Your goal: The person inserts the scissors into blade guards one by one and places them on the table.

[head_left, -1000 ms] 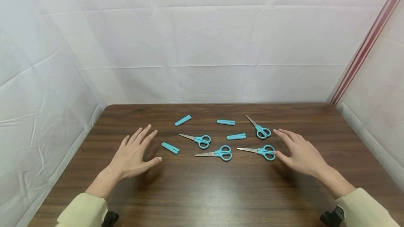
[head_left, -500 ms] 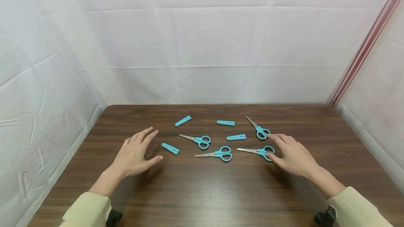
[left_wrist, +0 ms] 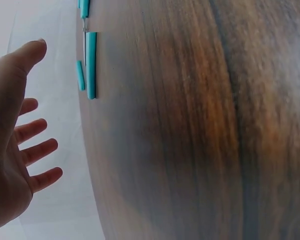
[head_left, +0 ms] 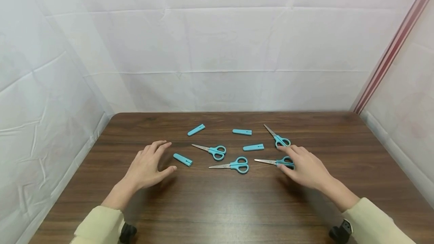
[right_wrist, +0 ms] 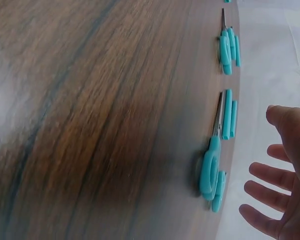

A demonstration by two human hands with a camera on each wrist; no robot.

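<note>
Reaching step: right hand (head_left: pixel 305 166), fingers spread, hovering over nearest teal-handled steel scissors (head_left: pixel 276 162) on dark wood counter (head_left: pixel 217 206). Left hand (head_left: pixel 149 165) spread, idling beside teal plastic blade cap (head_left: pixel 182 159). Next likely needing pinch on handle loops.

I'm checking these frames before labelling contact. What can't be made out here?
- Head view: the right hand covers the handles of the nearest scissors, so touch or grip is unclear.
- Right wrist view: the hand is cut off by the frame edge; the table is blurred.
- Left wrist view: the left hand is partly cut off; the caps look edge-on and small.
</note>
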